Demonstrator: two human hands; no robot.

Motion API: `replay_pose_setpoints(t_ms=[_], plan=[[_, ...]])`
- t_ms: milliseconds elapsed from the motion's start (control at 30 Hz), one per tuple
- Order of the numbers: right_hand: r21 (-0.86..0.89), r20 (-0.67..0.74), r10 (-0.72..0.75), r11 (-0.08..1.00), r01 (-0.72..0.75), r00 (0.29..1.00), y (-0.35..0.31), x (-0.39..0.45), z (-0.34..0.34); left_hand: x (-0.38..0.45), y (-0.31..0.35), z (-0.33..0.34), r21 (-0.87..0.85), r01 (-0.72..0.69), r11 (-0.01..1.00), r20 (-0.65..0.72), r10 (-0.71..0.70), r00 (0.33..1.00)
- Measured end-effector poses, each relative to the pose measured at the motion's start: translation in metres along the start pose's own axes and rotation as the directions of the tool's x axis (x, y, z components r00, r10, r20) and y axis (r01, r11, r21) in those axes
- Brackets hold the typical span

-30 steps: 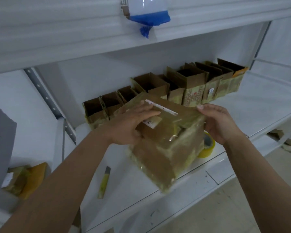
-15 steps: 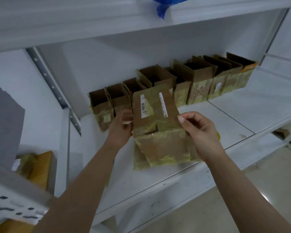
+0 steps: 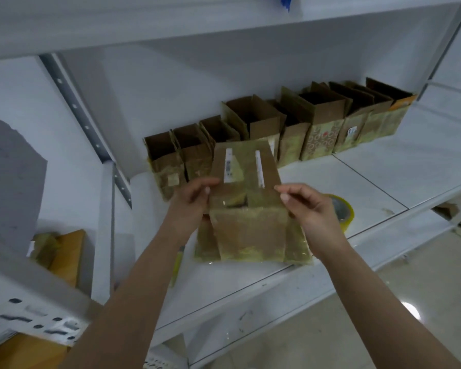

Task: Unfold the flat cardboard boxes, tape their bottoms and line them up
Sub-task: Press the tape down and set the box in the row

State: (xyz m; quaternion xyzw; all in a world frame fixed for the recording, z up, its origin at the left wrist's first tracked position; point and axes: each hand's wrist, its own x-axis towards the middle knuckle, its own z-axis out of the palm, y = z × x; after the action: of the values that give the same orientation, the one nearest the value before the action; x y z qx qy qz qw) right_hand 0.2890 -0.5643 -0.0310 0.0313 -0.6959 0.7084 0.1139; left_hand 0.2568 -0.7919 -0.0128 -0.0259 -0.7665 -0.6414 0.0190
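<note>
A tape-covered cardboard box stands on the white shelf in front of me, its far flap up and showing two white labels. My left hand grips the box's left side near the top. My right hand holds its right top edge between thumb and fingers. Behind it, a row of open cardboard boxes lines the back of the shelf.
A roll of yellowish tape lies on the shelf just right of my right hand. A yellow utility knife lies by my left forearm. Flat cardboard sits in the bay to the left. A metal upright divides the bays.
The box turned from tilted with its taped bottom toward me to standing upright on the shelf. Both hands shifted to its top sides.
</note>
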Motion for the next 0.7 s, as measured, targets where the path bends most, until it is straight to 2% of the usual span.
replay_pose_setpoints(t_ms=[100,200,267,333,467,567,700], plan=[[-0.072,0.014,0.013,0.997,-0.012,1.000,0.016,-0.010,-0.006,-0.010,-0.016,0.003,-0.028,0.034,0.999,0.057,-0.032,0.998],[-0.201,0.013,-0.102,0.974,0.103,0.995,0.015,-0.010,-0.010,-0.014,-0.017,0.003,0.083,-0.150,0.985,-0.015,0.152,0.988],[-0.263,0.058,-0.172,0.948,0.182,0.983,0.012,-0.008,-0.007,-0.018,-0.011,0.009,0.124,-0.256,0.959,0.026,0.255,0.967],[-0.302,0.125,-0.193,0.927,0.223,0.973,0.011,-0.008,-0.002,-0.022,-0.009,0.018,0.151,-0.272,0.950,0.106,0.258,0.960],[-0.419,0.255,-0.206,0.857,0.300,0.945,0.018,-0.015,0.004,-0.027,-0.012,0.021,0.190,-0.254,0.948,0.148,0.228,0.962],[-0.406,0.258,-0.193,0.867,0.287,0.947,0.019,-0.018,0.000,-0.029,-0.018,0.021,0.193,-0.249,0.949,0.172,0.217,0.961],[-0.432,0.242,-0.216,0.849,0.305,0.946,0.022,-0.020,-0.002,-0.029,-0.027,0.028,0.183,-0.305,0.935,0.151,0.279,0.948]])
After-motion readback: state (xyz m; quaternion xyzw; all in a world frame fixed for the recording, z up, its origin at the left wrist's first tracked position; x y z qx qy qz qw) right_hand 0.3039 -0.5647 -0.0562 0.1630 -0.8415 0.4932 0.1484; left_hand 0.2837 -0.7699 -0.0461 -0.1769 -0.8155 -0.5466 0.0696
